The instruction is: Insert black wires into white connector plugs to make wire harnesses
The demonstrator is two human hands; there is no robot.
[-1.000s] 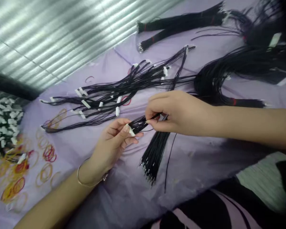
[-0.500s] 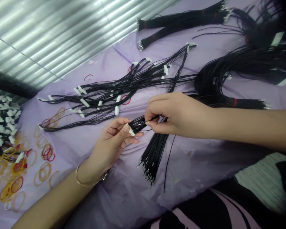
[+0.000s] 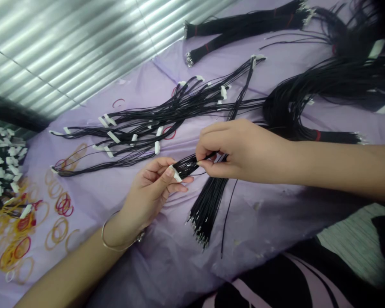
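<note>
Between the thumb and fingers of my left hand point(image 3: 158, 182) is a white connector point(image 3: 176, 173), with several black wires point(image 3: 188, 164) running out of it to the right. My right hand point(image 3: 234, 149) pinches a black wire close to the connector, thumb against forefinger; the wire's tip is too small to make out. Under my right hand hangs a thick bundle of black wires point(image 3: 208, 201), its metal-tipped ends fanned toward me. One loose wire point(image 3: 228, 220) lies beside that bundle on the purple cover point(image 3: 167, 256).
Wired harnesses with white connectors point(image 3: 154, 111) lie beyond my hands. Tied wire bundles point(image 3: 244, 25) rest at the back right. Rubber bands point(image 3: 57, 231) are scattered at left, near a heap of white connectors point(image 3: 3, 162). A corrugated metal wall point(image 3: 83, 42) borders the back left.
My right hand has shifted very slightly, still pinching the wire near the connector. My left hand keeps its hold on the connector in the same place.
</note>
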